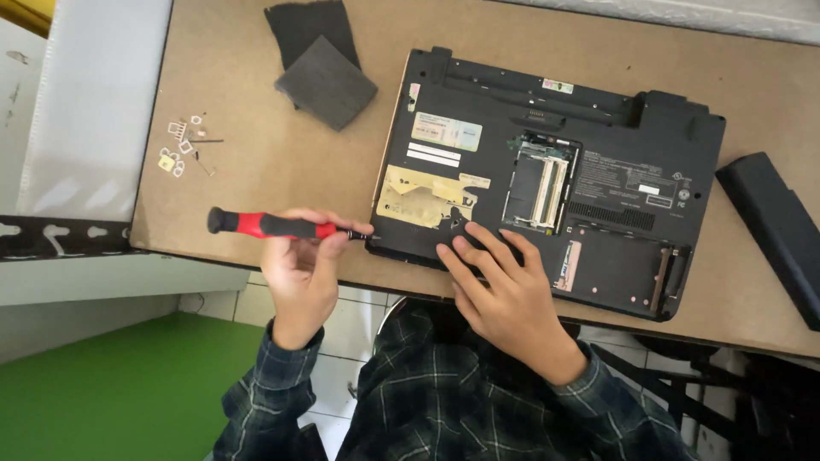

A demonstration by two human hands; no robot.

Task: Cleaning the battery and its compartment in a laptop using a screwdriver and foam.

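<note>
A black laptop lies upside down on the brown table, its memory bay and other bays uncovered. My left hand grips a red-and-black screwdriver held level, its tip at the laptop's near left edge. My right hand rests flat on the laptop's near edge, fingers spread over the casing beside a torn tan sticker.
Two dark grey cover plates lie at the table's far side. Several small screws and metal bits sit near the left edge. A long black battery lies at the right. Green floor shows below.
</note>
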